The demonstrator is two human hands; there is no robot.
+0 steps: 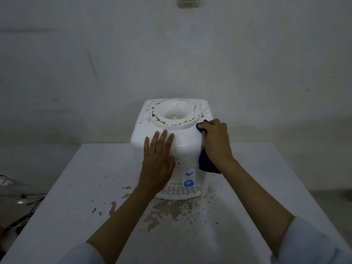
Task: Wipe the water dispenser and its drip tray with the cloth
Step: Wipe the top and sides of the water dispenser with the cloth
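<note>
A white tabletop water dispenser [182, 136] stands at the back middle of the table, its top ring stained with brown grime. Its slotted drip tray [180, 191] sits at the bottom front, below a blue tap lever [189, 182]. My left hand [159, 162] lies flat with straight fingers on the dispenser's front top edge. My right hand [216, 141] grips a dark blue cloth [206, 162] against the dispenser's top right corner; the cloth hangs down below my palm.
The white table [76, 206] is spattered with brown and grey stains in front of the dispenser. A bare wall stands close behind, with a switch [189, 1] at the top. Cables and dark objects [17, 206] lie left of the table.
</note>
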